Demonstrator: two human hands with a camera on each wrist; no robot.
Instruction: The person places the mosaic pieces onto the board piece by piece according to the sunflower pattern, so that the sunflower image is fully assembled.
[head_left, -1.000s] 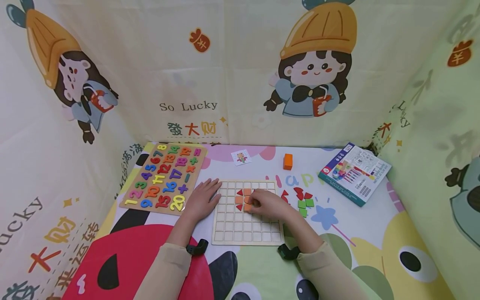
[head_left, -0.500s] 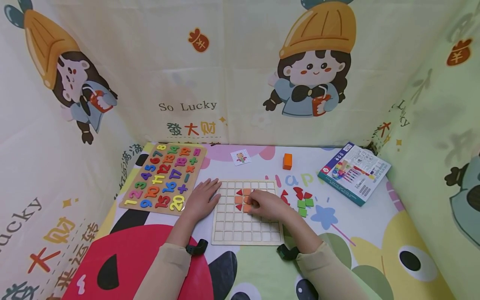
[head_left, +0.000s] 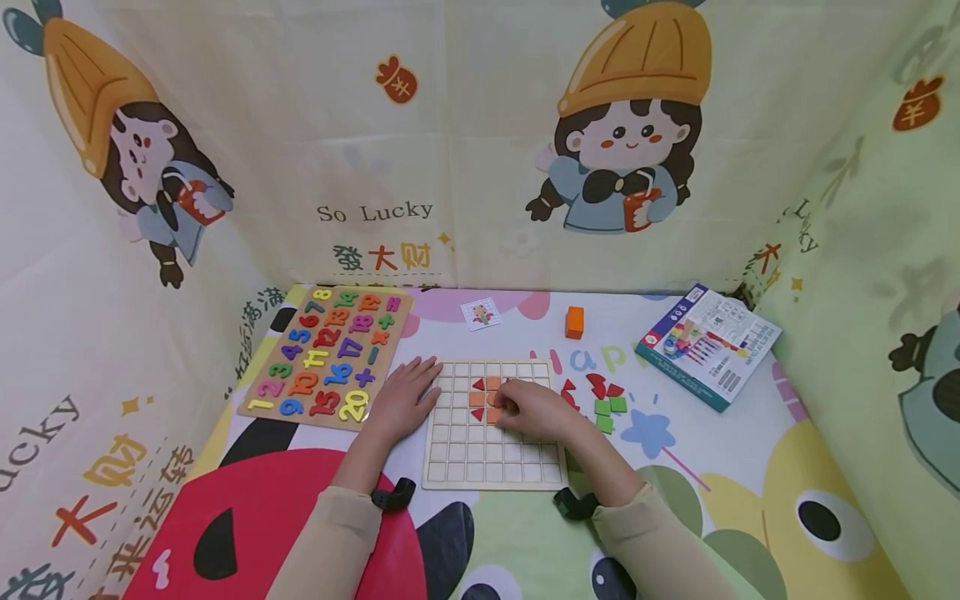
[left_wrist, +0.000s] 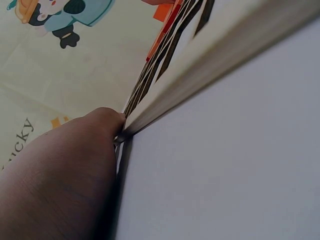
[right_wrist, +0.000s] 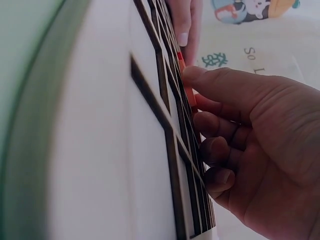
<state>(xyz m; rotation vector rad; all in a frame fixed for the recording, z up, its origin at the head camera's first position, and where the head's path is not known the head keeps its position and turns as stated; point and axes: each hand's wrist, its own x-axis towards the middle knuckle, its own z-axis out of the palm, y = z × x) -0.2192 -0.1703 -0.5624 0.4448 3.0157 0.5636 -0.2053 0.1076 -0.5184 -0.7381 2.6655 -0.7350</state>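
Note:
A pale wooden grid board (head_left: 495,475) lies in front of the person. My left hand (head_left: 407,398) rests with straight fingers at the board's upper left edge; its thumb (left_wrist: 102,122) is against that edge in the left wrist view. My right hand (head_left: 536,408) is over the board with curled fingers, pinching an orange tile (right_wrist: 189,95) low at the grid with thumb and index finger. Part of that tile is hidden by the fingers. Left of the right hand, orange square tiles (head_left: 476,399) and red triangle tiles (head_left: 477,414) sit in the grid cells.
Green square tiles (head_left: 604,423) and red tiles (head_left: 597,383) lie right of the board. Farther back are an orange block (head_left: 574,323) and a small pattern card (head_left: 482,314). A number puzzle board (head_left: 255,400) lies at left, a flat box (head_left: 720,342) at right.

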